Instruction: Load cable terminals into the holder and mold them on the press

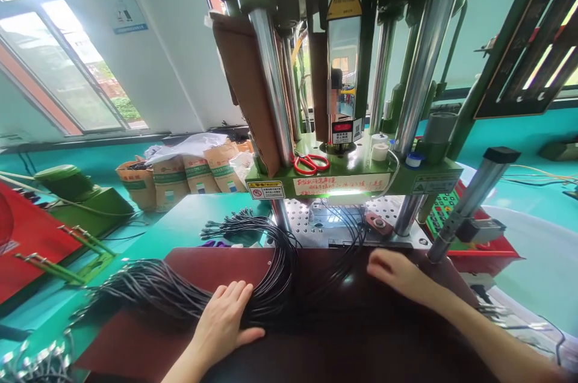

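Observation:
My left hand (226,320) lies flat with fingers stretched out on a thick bundle of black cables (189,295) that curves across the dark red work mat (149,344). The cable ends (235,223) fan out toward the press. My right hand (400,274) rests on the mat near the front edge of the perforated metal plate (311,220), fingers curled downward with thin black wires (350,250) running just left of it; whether it grips anything is hidden.
A green vertical press (343,181) with chrome columns (271,82) stands straight ahead. Red scissors (311,163) and tape rolls (379,151) lie on its ledge. Paper sacks (180,178) sit at left, a green pedal box (72,187) beyond, a slanted metal cylinder (469,208) at right.

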### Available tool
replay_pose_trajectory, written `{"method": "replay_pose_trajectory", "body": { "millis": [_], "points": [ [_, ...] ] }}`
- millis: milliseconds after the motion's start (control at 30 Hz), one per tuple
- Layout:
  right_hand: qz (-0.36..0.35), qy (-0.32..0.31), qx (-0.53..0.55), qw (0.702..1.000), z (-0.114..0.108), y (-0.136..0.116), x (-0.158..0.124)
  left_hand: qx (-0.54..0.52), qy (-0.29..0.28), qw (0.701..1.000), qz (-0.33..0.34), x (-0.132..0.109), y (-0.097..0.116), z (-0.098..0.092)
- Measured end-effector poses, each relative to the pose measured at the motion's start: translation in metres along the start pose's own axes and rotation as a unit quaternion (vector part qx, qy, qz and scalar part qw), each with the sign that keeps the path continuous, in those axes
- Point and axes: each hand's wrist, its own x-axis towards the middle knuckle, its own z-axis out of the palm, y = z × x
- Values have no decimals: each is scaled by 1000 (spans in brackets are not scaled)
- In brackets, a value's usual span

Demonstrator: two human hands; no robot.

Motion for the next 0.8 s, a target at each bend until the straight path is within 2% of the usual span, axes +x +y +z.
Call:
{"method": "replay_pose_trajectory", "body": {
  "millis": [100,200,300,367,500,600,700,800],
  "points": [
    [88,88,-17,992,-11,14,52,-80,-41,996,-27,8,4,-11],
    [147,118,-53,981,-14,24,94,-175,-43,983,-37,30,17,-32],
    [169,119,-65,976,-12,27,114,-252,-39,966,-39,70,44,-52],
    [174,111,-57,977,-10,28,119,-299,-42,953,7,107,68,-57],
    [177,102,-47,978,-9,34,120,-346,-8,929,133,192,124,-44],
    [168,113,-60,977,-9,43,120,-313,-12,938,152,244,152,-25],
    [147,113,-73,980,-9,49,118,-252,-50,959,121,268,156,-6],
    [129,108,-88,982,-7,50,117,-190,-37,972,130,267,145,8]
  ]
}}
